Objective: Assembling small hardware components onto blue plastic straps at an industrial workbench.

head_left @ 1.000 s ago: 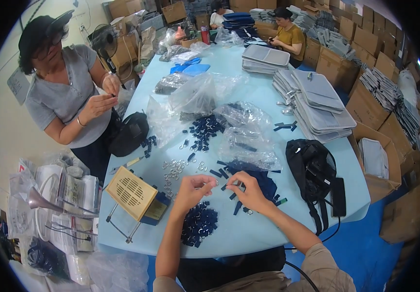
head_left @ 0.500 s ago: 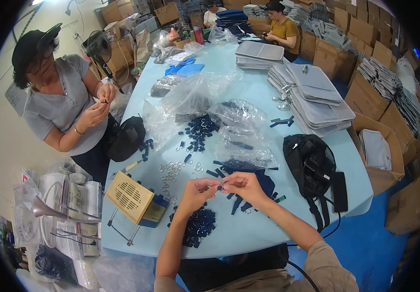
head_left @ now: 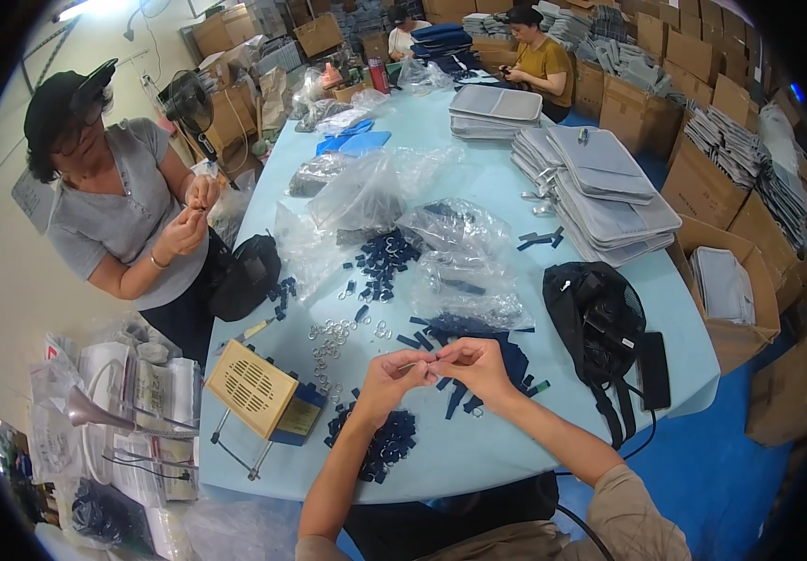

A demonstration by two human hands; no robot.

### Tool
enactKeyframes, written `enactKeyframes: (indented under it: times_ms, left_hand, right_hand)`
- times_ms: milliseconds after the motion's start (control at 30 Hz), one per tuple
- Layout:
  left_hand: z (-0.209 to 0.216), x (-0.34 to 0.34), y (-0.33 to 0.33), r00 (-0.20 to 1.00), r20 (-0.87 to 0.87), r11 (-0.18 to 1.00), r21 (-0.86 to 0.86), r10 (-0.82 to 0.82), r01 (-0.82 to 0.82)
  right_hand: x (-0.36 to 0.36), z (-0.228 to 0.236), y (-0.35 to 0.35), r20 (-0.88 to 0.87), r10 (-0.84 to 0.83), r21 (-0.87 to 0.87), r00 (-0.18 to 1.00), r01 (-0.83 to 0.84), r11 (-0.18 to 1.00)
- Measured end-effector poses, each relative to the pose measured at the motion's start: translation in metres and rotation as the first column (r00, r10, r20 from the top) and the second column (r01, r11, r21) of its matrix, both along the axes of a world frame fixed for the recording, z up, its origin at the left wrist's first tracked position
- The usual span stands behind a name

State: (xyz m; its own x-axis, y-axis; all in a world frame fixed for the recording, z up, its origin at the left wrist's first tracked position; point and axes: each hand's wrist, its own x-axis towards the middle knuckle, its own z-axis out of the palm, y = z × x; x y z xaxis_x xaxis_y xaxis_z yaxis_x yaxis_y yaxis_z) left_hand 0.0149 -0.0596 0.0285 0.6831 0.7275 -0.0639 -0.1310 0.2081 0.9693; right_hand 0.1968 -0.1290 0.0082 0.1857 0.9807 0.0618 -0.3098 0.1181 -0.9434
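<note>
Over the near middle of the table, my left hand (head_left: 392,381) and my right hand (head_left: 478,369) meet fingertip to fingertip. Both are closed in a pinch on a small dark blue fabric tab (head_left: 434,359), mostly hidden by the fingers. Below the right hand lie loose dark blue fabric strips (head_left: 456,396). A heap of dark blue tabs with metal rings (head_left: 389,445) is beside my left forearm. Loose silvery metal rings (head_left: 324,344) are scattered to the left of my hands, and another pile of blue tabs (head_left: 385,264) lies beyond them.
A beige perforated box-shaped device (head_left: 252,381) stands at the table's left edge. Clear plastic bags (head_left: 464,252) lie beyond my hands. To the right are a black mesh bag (head_left: 595,313) and stacked grey panels (head_left: 599,201). A co-worker (head_left: 132,201) stands at left; others sit at the far end.
My fingers have shifted around the small tab, which shows less now. The left hand has turned slightly. The co-worker at left has lowered their hands a little.
</note>
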Motion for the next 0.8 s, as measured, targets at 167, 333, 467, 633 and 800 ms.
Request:
enactKeyframes:
  times_ms: [167, 333, 467, 633, 800]
  left_hand:
    - [0.001, 0.001, -0.002, 0.997, 0.021, 0.993, 0.093, 0.075, -0.076]
    - [-0.003, 0.006, -0.002, 0.987, 0.027, 0.974, 0.161, 0.157, -0.16]
    - [0.004, 0.007, -0.004, 0.992, 0.049, 0.978, 0.166, 0.117, -0.123]
    - [0.001, 0.005, -0.004, 0.993, 0.022, 0.968, 0.224, 0.113, -0.115]
    - [0.0, 0.005, -0.003, 0.991, 0.051, 0.984, 0.128, 0.121, -0.127]
  right_hand:
    - [-0.005, 0.01, -0.003, 0.036, -0.013, 0.012, 0.999, 0.012, 1.0]
    - [-0.007, -0.001, 0.001, 0.065, -0.043, 0.093, 0.997, 0.037, 0.995]
    - [-0.007, 0.004, 0.001, 0.029, -0.064, 0.067, 0.998, 0.062, 0.996]
    - [-0.008, -0.003, 0.002, 0.088, -0.099, 0.118, 0.991, 0.088, 0.989]
    - [-0.009, 0.0, 0.001, 0.084, -0.077, 0.121, 0.993, 0.067, 0.99]
